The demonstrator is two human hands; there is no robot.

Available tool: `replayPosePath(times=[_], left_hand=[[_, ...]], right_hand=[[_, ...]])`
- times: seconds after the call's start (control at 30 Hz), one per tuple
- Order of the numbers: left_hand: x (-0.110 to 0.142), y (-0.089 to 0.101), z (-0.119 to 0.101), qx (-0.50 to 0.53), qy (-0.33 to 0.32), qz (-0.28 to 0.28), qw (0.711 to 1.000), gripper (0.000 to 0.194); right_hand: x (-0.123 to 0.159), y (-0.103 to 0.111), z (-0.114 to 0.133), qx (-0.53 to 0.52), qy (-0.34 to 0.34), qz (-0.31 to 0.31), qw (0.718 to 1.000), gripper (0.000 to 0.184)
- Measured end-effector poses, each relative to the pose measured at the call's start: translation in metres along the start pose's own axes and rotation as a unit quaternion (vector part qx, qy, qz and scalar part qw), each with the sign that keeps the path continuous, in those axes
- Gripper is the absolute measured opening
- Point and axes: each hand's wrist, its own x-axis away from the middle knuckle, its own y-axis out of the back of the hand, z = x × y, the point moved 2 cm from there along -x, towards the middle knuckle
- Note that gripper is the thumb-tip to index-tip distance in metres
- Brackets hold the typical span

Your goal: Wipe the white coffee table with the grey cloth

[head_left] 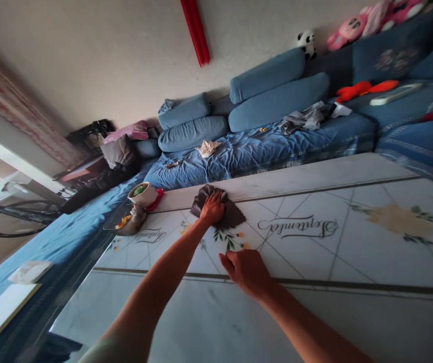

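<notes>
My left hand (212, 207) reaches across the table and presses a dark brown cloth (233, 216) onto the tabletop. The cloth is bunched up around its fingers, with one corner spread flat to the right. Closer to me, my right hand (249, 272) rests at the near part of the printed table runner (303, 252), its fingers curled under and the thumb pointing left. Nothing shows in that hand. The runner bears "September" lettering and leaf patterns and lies along the white marble-look table (186, 317).
At the table's far left end stand a potted succulent (143, 194) on a red saucer and a tray of small items (127, 224). A blue sofa (190, 169) runs behind, holding cushions, clothes and plush toys. A white box (4, 310) lies on the left seat.
</notes>
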Motion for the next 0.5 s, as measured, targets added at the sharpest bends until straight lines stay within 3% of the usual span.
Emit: replayPosePath(times=[0.07, 0.1, 0.17, 0.23, 0.4, 0.47, 0.5], left_hand=[[-0.017, 0.002, -0.011, 0.000, 0.016, -0.007, 1.000, 0.067], [-0.013, 0.002, -0.014, 0.000, 0.020, -0.009, 1.000, 0.067], [0.019, 0.004, -0.015, 0.000, 0.017, -0.006, 1.000, 0.067], [0.077, 0.004, -0.010, 0.002, -0.001, -0.003, 1.000, 0.068], [0.268, 0.004, 0.012, 0.018, -0.086, -0.021, 0.996, 0.082], [0.319, 0.005, 0.020, 0.015, -0.089, -0.020, 0.996, 0.086], [0.331, 0.006, 0.024, 0.013, -0.086, -0.017, 0.996, 0.086]], right_hand=[[0.001, 0.001, -0.003, -0.009, 0.001, 0.001, 1.000, 0.057], [0.001, 0.002, -0.004, -0.018, 0.001, 0.000, 1.000, 0.058], [0.001, 0.003, -0.007, -0.038, 0.004, -0.012, 0.999, 0.061], [0.001, 0.002, -0.009, -0.057, 0.003, -0.024, 0.998, 0.063], [-0.001, -0.004, -0.010, -0.073, -0.014, -0.037, 0.997, 0.064], [-0.001, -0.006, -0.008, -0.066, -0.017, -0.037, 0.997, 0.065], [-0.001, -0.006, -0.007, -0.062, -0.019, -0.035, 0.997, 0.065]])
